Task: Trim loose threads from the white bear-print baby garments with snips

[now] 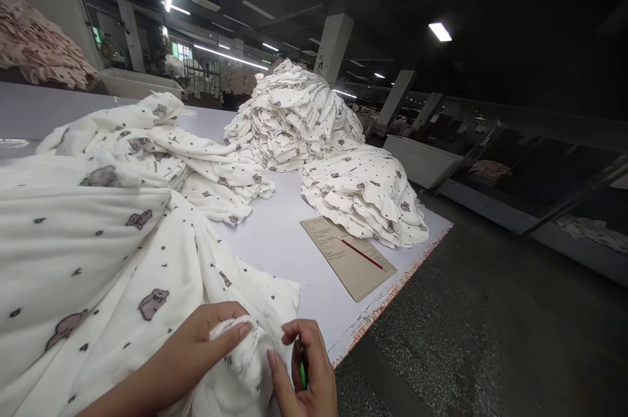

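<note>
White fabric printed with small pinkish-brown animal figures and dark marks (152, 253) spreads across the left of the table. My left hand (210, 335) pinches a bunched part of this fabric between thumb and fingers, near the table's front edge. Just to its right, my right hand (307, 364) curls around a small dark and green tool (303, 368), mostly hidden in the palm. Its thumb and forefinger are apart, close beside the bunched cloth. Whether they touch it I cannot tell.
A tall heap of the same printed fabric (294, 112) stands at the back, with a lower stack (367, 191) before it. A brown card with writing (338, 266) bears a red pencil (360, 253). Pinkish cloth (39, 40) is piled far left. The table's edge (392, 299) runs along the right.
</note>
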Motion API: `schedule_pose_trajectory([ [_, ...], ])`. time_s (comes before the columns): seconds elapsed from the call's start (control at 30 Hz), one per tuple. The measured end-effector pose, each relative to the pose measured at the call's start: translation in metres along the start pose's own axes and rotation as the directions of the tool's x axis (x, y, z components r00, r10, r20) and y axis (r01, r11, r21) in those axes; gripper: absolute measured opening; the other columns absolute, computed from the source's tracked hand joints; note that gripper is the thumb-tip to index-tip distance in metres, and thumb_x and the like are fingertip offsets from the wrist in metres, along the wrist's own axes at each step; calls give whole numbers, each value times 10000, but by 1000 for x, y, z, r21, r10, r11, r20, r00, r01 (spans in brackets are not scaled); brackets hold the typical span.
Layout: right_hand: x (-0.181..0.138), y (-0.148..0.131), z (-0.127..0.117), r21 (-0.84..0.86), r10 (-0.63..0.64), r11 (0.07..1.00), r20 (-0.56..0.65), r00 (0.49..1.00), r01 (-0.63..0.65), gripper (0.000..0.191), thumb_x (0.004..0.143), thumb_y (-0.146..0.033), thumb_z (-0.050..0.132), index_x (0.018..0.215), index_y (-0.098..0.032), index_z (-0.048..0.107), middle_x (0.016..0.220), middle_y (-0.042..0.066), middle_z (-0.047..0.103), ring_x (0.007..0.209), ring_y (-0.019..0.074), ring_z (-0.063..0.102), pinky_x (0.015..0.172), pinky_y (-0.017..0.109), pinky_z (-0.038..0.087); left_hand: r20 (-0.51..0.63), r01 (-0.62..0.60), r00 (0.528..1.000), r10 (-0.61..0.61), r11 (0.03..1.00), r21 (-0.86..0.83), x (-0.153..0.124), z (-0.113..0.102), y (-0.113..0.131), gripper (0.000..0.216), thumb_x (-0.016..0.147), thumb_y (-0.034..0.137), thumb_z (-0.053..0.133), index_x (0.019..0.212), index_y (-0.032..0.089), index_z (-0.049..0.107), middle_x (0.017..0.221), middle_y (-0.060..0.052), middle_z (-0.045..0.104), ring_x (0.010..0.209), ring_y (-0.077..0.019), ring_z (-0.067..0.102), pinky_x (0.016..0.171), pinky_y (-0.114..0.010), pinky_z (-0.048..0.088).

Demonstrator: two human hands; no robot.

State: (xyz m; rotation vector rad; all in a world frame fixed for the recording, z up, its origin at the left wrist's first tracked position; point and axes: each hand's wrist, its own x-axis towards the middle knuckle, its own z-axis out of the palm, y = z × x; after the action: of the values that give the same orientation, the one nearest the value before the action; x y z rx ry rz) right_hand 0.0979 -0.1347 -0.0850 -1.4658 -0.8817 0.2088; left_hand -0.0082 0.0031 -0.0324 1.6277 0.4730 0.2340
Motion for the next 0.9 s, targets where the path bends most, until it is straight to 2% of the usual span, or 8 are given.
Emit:
schedule_pose_trajectory([
  [0.07, 0, -7, -2, -185, -200, 958, 110, 974, 218, 166, 818, -235, 586, 961, -316, 560, 800, -24, 506, 586, 127, 489, 521, 214, 352, 3, 3, 1000, -3, 1000, -29, -1, 2, 0, 335, 837, 467, 541, 700, 167, 599, 681, 16, 592, 708, -162, 542, 674, -216, 446],
  [0.17, 4, -12, -1, -325, -252, 885, 268, 930, 333, 281, 751, -164, 539, 988, -311, 573, 829, -9, 519, 542, 130, 485, 505, 244, 328, 10, 13, 1000, -12, 999, -48, -3, 4, -1, 326, 825, 464, 556, 703, 166, 610, 672, 18, 597, 706, -158, 545, 668, -212, 432],
  [0.27, 10, -13, 2, -253, -111, 951, 252, 961, 177, 71, 802, -198, 485, 823, -250, 529, 779, -6, 494, 597, 140, 501, 525, 237, 331, 1, 29, 1000, -29, 999, -38, -5, 6, -4, 236, 788, 409, 603, 779, 175, 630, 764, 4, 642, 784, -184, 562, 723, -236, 430],
  [0.37, 13, -16, 3, -59, 25, 998, 164, 986, -16, 165, 899, -280, 452, 743, -227, 444, 730, -18, 448, 665, 144, 487, 590, 228, 356, -43, 46, 998, -47, 999, -21, -7, 8, -7, 183, 755, 361, 637, 809, 187, 618, 790, 13, 627, 808, -185, 530, 748, -241, 405],
  [0.57, 4, -15, 7, 58, 59, 996, 92, 994, -65, 242, 875, -423, 501, 743, -224, 461, 715, -29, 404, 607, 130, 420, 535, 230, 310, -64, 76, 994, -84, 991, -114, -6, 11, -7, 257, 743, 427, 639, 729, 183, 562, 652, 36, 544, 647, -140, 463, 603, -222, 394],
  [0.63, -1, -12, 7, 24, 43, 999, 101, 994, -45, 299, 856, -498, 502, 737, -227, 459, 707, -33, 396, 570, 122, 400, 499, 234, 279, -81, 82, 992, -94, 986, -142, -6, 11, -7, 275, 758, 454, 621, 748, 188, 550, 672, 25, 564, 672, -154, 487, 624, -237, 422],
  [0.73, -6, -8, 4, -152, 54, 988, 114, 992, -36, 373, 862, -551, 467, 692, -220, 444, 682, -36, 387, 504, 104, 366, 469, 252, 227, -122, 86, 987, -106, 983, -161, -7, 10, -8, 277, 770, 466, 609, 774, 196, 545, 675, 29, 553, 683, -157, 489, 645, -242, 436],
  [0.9, -6, -10, 3, -309, 62, 951, 140, 988, -16, 296, 854, -479, 498, 706, -223, 489, 685, -27, 440, 477, 103, 413, 457, 257, 232, -146, 43, 987, -63, 990, -135, -10, 15, -3, 239, 767, 424, 622, 722, 199, 553, 624, 44, 522, 625, -135, 437, 583, -209, 397],
])
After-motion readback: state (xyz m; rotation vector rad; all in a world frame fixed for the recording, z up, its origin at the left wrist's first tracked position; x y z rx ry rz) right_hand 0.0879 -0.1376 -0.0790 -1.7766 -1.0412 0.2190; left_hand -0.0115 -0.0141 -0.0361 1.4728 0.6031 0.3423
